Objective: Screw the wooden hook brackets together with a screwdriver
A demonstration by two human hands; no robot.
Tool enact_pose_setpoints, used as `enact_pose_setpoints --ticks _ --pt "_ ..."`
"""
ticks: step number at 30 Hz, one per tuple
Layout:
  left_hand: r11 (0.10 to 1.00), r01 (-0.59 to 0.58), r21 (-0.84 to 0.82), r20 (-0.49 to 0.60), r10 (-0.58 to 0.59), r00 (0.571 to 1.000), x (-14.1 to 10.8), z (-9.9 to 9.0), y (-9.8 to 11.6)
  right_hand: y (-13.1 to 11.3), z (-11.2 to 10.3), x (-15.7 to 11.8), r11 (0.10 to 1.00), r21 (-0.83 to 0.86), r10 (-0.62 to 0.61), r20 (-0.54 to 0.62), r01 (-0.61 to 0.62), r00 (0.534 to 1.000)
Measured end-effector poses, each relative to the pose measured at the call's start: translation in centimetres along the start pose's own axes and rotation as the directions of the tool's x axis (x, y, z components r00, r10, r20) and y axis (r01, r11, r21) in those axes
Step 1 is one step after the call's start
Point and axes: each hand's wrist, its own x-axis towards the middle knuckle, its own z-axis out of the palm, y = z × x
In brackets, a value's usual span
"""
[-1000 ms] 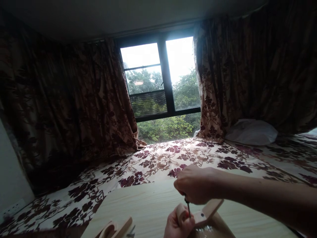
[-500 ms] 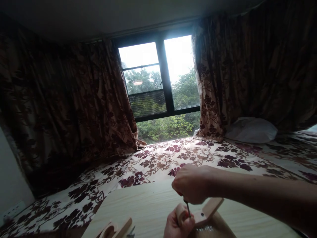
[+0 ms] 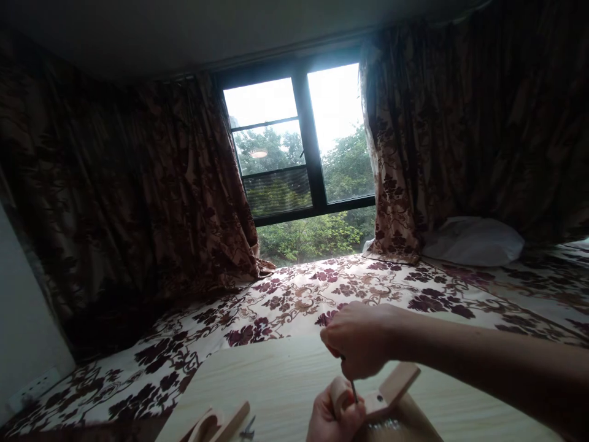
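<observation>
My right hand (image 3: pixel 361 341) is closed around the handle of a screwdriver, most of it hidden in the fist. Its thin dark shaft (image 3: pixel 354 391) points down to the fingers of my left hand (image 3: pixel 329 420). Those fingers grip a pale wooden part with a rounded end (image 3: pixel 339 393). Beside it, a flat wooden piece with a dark hole (image 3: pixel 378 399) meets a slanting wooden strip (image 3: pixel 401 383). Under these lies a brownish piece (image 3: pixel 409 420) with a shiny patch, cut off by the lower edge. The screwdriver's tip is hidden by the left fingers.
The pale wood-grain tabletop (image 3: pixel 267 368) carries loose wooden parts (image 3: pixel 234 420) and a few dark screws (image 3: pixel 248 428) at the lower left. Behind it spreads a floral cloth (image 3: pixel 294 294). A white bag-like bundle (image 3: pixel 473 241) sits near the curtain (image 3: pixel 391 202) at right.
The whole view has shifted slightly, so things sit a little further right. My right fist has turned slightly on the screwdriver; my left hand keeps its hold on the wooden part.
</observation>
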Motion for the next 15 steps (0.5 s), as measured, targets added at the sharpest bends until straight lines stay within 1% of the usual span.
enact_pose_setpoints --ticks 4,11,15 --pt "1.0 -0.007 0.002 0.012 0.007 1.0 0.01 -0.13 0.04 -0.13 -0.15 0.26 1.0 0.0 -0.025 0.011 0.025 1.0" --pt "1.0 -0.007 -0.03 -0.016 0.007 1.0 0.09 0.42 -0.21 0.47 0.56 0.8 0.998 0.003 0.061 -0.026 -0.061 0.998" --pt "0.999 -0.002 -0.043 -0.009 0.002 1.0 0.06 0.39 -0.04 0.6 0.21 0.24 0.998 0.017 0.055 0.002 -0.055 0.998"
